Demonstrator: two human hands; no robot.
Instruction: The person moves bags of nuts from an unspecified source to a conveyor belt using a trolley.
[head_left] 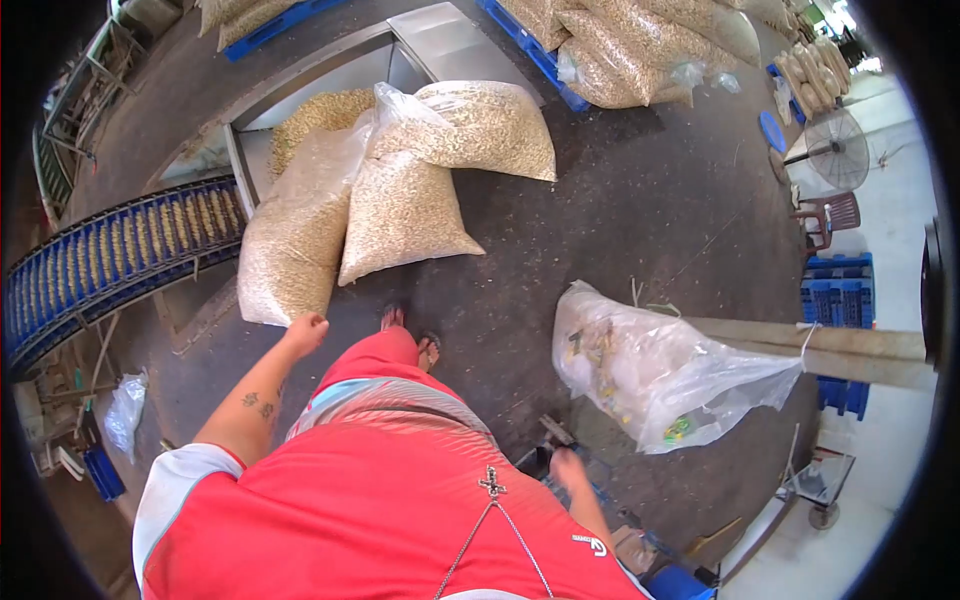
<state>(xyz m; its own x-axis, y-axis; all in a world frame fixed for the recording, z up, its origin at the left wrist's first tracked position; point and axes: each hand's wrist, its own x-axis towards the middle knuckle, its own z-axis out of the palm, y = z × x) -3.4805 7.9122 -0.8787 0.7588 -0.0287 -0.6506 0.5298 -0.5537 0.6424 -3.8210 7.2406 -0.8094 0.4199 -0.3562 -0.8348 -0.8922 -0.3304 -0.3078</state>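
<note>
3 clear sacks of grain lie on the floor (620,230) at 12 o'clock; the nearest sack (290,235) touches the left hand (305,333), fingers clenched at its bottom edge. The right hand (570,472), at 5 o'clock, is blurred: cannot tell its grip.

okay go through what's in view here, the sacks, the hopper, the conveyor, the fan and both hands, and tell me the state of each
Left hand: closed in a fist, beside the nearest sack, holding nothing.
Right hand: blurred, empty as far as shows.
Three grain sacks: full, leaning at the hopper.
Hopper: holds grain.
Conveyor: carries grain.
Clear waste bag: partly filled, hung open.
Fan: spin unclear.
</note>
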